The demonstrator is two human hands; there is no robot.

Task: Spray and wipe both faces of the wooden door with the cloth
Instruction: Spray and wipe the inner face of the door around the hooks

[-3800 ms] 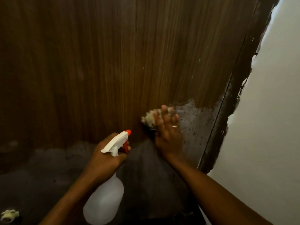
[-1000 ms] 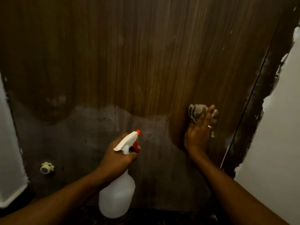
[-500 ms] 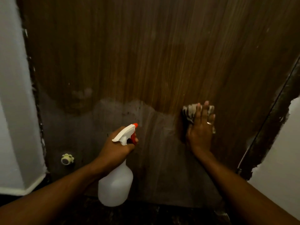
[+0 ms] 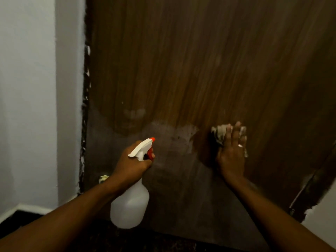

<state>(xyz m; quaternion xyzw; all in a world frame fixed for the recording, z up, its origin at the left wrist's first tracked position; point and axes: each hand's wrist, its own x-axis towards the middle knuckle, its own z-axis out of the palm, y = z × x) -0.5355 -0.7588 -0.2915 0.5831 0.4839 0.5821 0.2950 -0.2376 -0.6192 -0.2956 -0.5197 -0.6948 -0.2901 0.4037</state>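
white wall (image 4: pixel 27 106) at left; the upright wooden door (image 4: pixel 181 60) fills my view. my left hand (image 4: pixel 131 164) grips the spray bottle (image 4: pixel 130 206); my right hand (image 4: pixel 231 155), fingers straight, presses the cloth (image 4: pixel 219 133) on the door, with the dull patch (image 4: pixel 172 160) just left of it.

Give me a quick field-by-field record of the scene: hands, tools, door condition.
left hand: grip round the neck of the spray bottle, nozzle toward the door
right hand: fingers straight, pressing the cloth flat on the door
door surface: brown grain above; dull grey film across the lower part, left of the cloth
surroundings: white wall at left; small pale fitting low by the door's left edge
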